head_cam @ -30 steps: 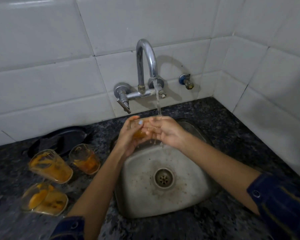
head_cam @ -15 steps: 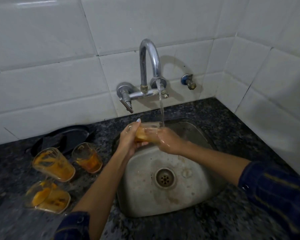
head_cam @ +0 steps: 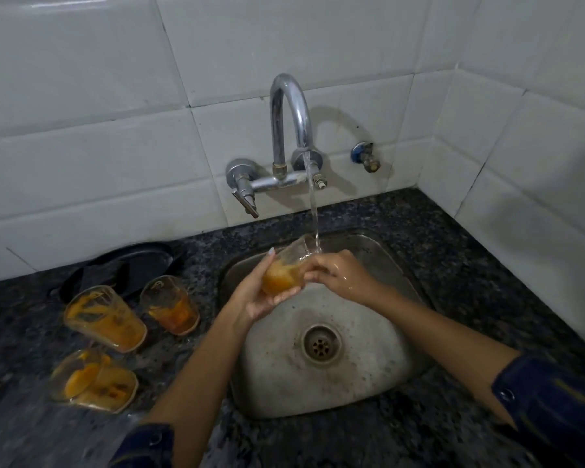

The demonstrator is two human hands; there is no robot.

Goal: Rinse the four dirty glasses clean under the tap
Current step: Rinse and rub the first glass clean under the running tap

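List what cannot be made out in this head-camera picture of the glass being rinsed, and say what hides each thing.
- Base of the held glass: covered by the left hand.
- Right hand fingertips: behind the glass, so its grip is unclear.
- Nearest glass on the counter: blurred, contents uncertain.
- Dark plate: partly hidden by two glasses in front.
- Sleeves: cut off by the bottom edge.

Orange-smeared clear glasses [head_cam: 105,319] stand on a black, grey-speckled stone table [head_cam: 453,265]; the steel sink [head_cam: 368,383] is dull grey, the wall tiles [head_cam: 81,163] white, the cuffs [head_cam: 554,407] navy.
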